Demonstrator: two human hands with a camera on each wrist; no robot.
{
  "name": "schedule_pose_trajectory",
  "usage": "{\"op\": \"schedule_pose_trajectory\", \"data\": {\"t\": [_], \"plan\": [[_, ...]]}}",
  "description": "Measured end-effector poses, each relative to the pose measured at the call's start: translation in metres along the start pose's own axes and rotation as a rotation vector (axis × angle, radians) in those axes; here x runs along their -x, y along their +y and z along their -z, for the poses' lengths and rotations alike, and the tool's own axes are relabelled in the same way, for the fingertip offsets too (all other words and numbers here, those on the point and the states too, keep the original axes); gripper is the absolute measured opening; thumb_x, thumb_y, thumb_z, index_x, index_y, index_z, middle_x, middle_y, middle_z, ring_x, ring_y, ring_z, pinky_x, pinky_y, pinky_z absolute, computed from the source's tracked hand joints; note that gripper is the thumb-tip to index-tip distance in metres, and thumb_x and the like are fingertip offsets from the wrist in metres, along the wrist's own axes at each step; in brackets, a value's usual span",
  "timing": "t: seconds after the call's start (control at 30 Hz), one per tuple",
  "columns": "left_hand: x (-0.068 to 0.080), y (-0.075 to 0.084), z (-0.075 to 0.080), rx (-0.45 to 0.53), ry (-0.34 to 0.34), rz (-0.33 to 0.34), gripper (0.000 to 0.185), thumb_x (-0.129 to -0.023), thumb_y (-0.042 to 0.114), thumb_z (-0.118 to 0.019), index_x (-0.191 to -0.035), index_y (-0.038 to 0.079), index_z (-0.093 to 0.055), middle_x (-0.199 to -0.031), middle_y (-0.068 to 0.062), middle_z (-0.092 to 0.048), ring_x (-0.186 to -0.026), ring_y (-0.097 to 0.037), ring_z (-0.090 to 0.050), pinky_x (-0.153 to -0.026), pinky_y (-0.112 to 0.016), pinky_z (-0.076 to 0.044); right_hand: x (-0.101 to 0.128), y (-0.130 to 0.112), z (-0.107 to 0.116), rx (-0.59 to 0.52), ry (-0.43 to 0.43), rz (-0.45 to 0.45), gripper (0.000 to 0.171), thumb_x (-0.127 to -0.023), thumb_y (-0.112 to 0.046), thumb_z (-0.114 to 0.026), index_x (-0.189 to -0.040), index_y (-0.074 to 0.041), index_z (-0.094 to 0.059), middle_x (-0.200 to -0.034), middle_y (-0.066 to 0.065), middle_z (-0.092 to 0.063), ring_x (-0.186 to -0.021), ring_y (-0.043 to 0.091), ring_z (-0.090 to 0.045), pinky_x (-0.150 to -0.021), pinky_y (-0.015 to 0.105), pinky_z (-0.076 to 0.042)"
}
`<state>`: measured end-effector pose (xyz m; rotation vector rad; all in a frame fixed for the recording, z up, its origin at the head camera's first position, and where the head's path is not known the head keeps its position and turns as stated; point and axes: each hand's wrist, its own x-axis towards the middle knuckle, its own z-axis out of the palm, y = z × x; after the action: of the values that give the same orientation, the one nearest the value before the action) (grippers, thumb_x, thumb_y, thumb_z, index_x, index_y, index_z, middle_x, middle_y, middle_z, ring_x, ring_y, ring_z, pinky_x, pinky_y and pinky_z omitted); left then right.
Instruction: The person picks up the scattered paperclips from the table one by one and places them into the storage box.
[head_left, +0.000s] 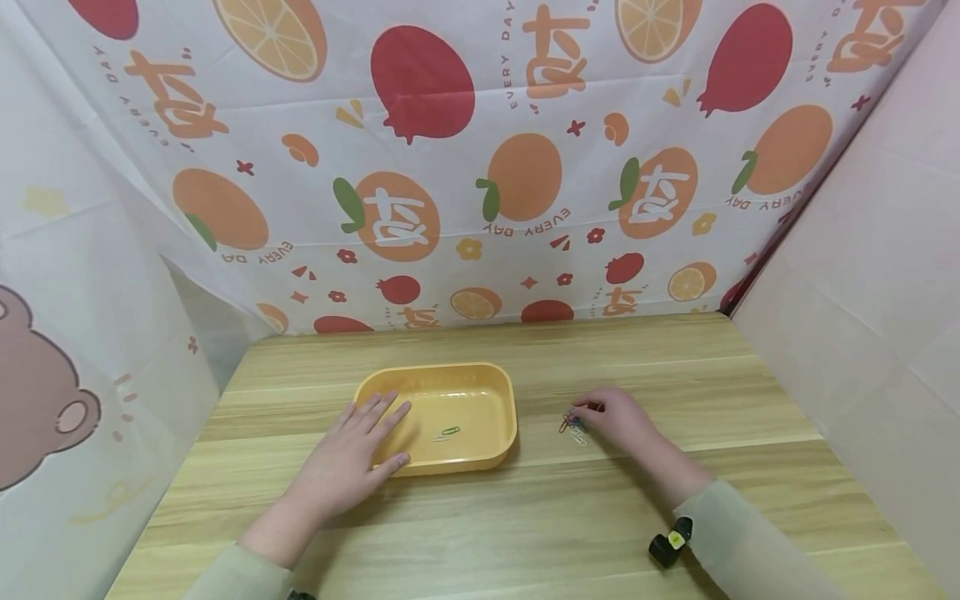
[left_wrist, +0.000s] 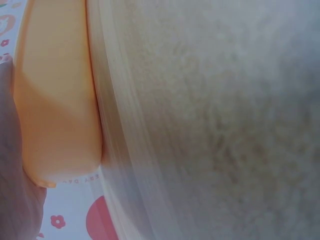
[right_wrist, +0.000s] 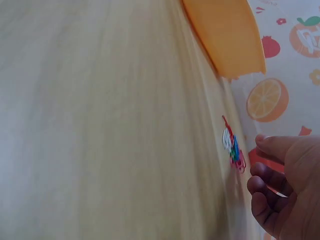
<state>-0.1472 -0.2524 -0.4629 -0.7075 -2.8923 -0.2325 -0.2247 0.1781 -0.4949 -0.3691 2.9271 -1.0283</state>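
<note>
A yellow-orange plastic tray point(head_left: 514, 417) stands on the table, with a green paper clip point(head_left: 450, 431) and pale clips point(head_left: 440, 438) on its floor. My left hand point(head_left: 352, 454) rests over the tray's left end, fingers spread inside and the thumb along the near rim. To the tray's right lies a small pile of coloured paper clips point(right_wrist: 234, 148), red, white, blue, green and pink. Beside this pile is my right hand point(head_left: 617, 418), its fingers bent toward the clips. In the right wrist view the thumb stands apart from the bent fingers, with no clip visible between them.
The light wood table point(head_left: 465, 533) reaches back to a fruit-printed cloth point(head_left: 480, 92). White cloth walls point(head_left: 862, 292) flank both sides. A black wrist device point(head_left: 670, 543) sits at the right sleeve.
</note>
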Motion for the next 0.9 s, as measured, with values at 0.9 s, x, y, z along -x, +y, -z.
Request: {"op": "schedule_pose_trajectory", "data": {"t": [0.9], "plan": [[0.001, -0.001, -0.002, -0.029, 0.004, -0.006, 0.075, -0.096, 0.061, -0.05, -0.158, 0.024, -0.028, -0.163, -0.007, -0.025, -0.149, -0.033, -0.021, -0.119, -0.057, -0.017, -0.014, 0.015, 0.003, 0.104, -0.07, 0.047, 0.017, -0.094, -0.025, -0.069, -0.108, -0.019, -0.078, -0.109, 0.004, -0.072, -0.107, 0.028, -0.064, -0.095, 0.05, -0.051]]}}
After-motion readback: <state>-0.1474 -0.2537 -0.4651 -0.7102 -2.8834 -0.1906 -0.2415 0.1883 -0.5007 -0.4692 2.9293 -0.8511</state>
